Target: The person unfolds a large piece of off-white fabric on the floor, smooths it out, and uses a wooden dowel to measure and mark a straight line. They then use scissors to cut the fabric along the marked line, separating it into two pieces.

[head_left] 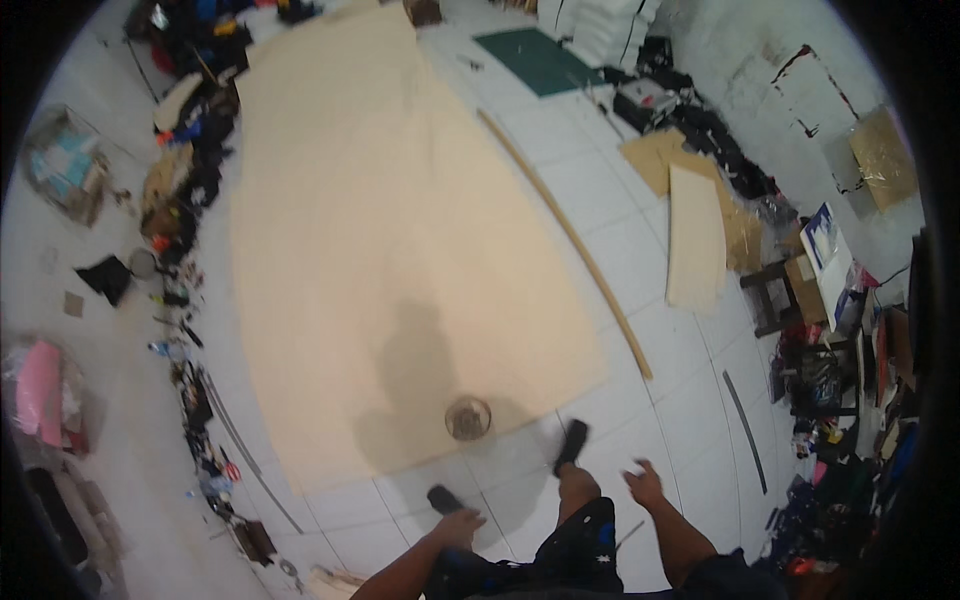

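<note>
My left hand [460, 527] hangs low beside my left leg, just behind the left dark shoe [443, 498]. It looks loosely open, and nothing shows in it. Out to the right of my right leg is my right hand [643, 485], open with fingers apart and touching nothing. In front of my feet a large cream sheet [340, 240] lies flat on the white tiles, my shadow falling across it. A round, see-through container [467, 418] with something brownish inside stands on its near edge. My right shoe [571, 447] is at the sheet's near right corner.
A long wooden strip [570, 240] lies along the sheet's right side. Farther right are a cream panel [696, 240], brown cardboard [655, 160] and a dark thin strip [744, 430]. A green mat [538, 60] lies at the back. Clutter lines both walls.
</note>
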`<action>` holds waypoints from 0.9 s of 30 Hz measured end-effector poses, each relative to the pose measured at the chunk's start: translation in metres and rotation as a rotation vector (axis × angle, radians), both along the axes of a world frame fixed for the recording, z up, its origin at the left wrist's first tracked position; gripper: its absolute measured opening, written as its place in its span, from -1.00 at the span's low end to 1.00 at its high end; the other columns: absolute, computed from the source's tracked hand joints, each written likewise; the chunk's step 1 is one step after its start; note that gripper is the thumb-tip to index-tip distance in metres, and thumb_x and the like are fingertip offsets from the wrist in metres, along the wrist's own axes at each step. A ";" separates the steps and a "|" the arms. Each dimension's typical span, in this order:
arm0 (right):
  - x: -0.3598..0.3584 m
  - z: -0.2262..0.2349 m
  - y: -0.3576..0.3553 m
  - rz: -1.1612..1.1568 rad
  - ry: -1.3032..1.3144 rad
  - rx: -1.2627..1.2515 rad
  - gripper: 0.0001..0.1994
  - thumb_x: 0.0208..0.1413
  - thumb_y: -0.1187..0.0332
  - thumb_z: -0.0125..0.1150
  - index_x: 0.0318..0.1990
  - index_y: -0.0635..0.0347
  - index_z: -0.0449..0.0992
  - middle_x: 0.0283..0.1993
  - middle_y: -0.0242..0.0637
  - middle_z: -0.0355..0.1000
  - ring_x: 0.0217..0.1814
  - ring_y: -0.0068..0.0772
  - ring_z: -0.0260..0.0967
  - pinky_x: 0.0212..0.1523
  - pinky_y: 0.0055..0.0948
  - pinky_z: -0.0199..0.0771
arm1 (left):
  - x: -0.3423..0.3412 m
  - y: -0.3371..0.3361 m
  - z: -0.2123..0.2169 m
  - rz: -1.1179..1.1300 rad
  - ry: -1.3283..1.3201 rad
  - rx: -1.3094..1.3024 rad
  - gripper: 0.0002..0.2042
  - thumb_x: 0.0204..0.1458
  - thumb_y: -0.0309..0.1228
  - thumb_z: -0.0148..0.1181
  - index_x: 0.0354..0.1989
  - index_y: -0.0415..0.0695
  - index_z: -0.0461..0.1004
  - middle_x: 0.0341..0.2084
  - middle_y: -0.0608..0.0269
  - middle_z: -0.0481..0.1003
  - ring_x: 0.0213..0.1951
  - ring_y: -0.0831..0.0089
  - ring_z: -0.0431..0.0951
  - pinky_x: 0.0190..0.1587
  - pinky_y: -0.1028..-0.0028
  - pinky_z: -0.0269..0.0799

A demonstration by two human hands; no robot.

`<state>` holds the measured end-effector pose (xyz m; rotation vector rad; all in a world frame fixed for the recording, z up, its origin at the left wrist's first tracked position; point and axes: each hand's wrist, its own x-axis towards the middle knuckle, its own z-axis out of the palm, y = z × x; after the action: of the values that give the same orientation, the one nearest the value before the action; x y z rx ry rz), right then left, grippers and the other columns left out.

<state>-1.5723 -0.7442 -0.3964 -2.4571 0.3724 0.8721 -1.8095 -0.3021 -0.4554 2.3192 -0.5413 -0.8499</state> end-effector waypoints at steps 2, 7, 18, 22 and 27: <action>0.006 0.032 -0.068 -0.452 0.052 0.137 -0.62 0.08 0.17 0.28 -0.02 0.11 0.38 -0.54 -0.21 0.44 -0.48 -0.37 0.46 -0.54 -0.33 0.44 | -0.023 0.048 0.002 0.521 0.609 0.061 -0.53 0.07 -0.01 0.11 -0.01 -0.12 0.47 -0.05 0.01 0.51 0.02 0.01 0.47 0.06 0.18 0.38; -0.011 0.043 -0.244 -0.561 0.004 0.030 -0.68 0.07 0.18 0.28 -0.38 0.31 0.42 -0.67 -0.23 0.41 -0.71 -0.40 0.39 -0.69 -0.39 0.41 | 0.012 0.128 0.066 0.423 0.242 0.741 -0.69 0.14 -0.23 -0.07 -0.21 -0.08 0.61 -0.25 -0.01 0.58 -0.15 0.05 0.58 -0.08 0.09 0.49; 0.324 0.074 -0.320 -0.462 -0.001 0.148 -0.62 0.11 0.13 0.24 -0.12 0.27 0.42 -0.45 -0.24 0.46 -0.58 -0.44 0.39 -0.65 -0.41 0.40 | 0.367 -0.095 0.156 1.160 0.675 0.015 -0.55 0.03 0.02 0.16 -0.18 -0.14 0.59 -0.24 0.04 0.59 -0.10 0.14 0.56 -0.06 0.26 0.46; 0.501 0.089 -0.262 -0.385 -0.126 0.302 -0.67 0.14 0.12 0.23 -0.13 0.20 0.43 -0.40 -0.26 0.48 -0.51 -0.47 0.41 -0.61 -0.46 0.37 | 0.404 -0.101 0.104 0.931 0.541 0.127 -0.50 0.06 0.07 0.10 -0.03 -0.09 0.54 -0.19 -0.01 0.56 -0.07 0.06 0.54 -0.01 0.16 0.42; 0.661 0.125 -0.213 0.209 -0.397 0.047 -0.55 0.09 0.05 0.28 -0.09 0.29 0.49 -0.39 -0.12 0.54 -0.40 -0.23 0.52 -0.30 -0.28 0.50 | 0.530 -0.097 0.112 0.718 0.763 0.554 -0.47 0.16 0.01 0.00 0.22 0.00 0.36 0.13 0.00 0.41 0.18 0.15 0.38 0.22 0.19 0.23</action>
<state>-0.9118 -0.9570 -0.2710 -2.5776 -0.0465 0.4444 -1.2792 -0.3986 -0.3429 2.1144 0.8888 -1.4826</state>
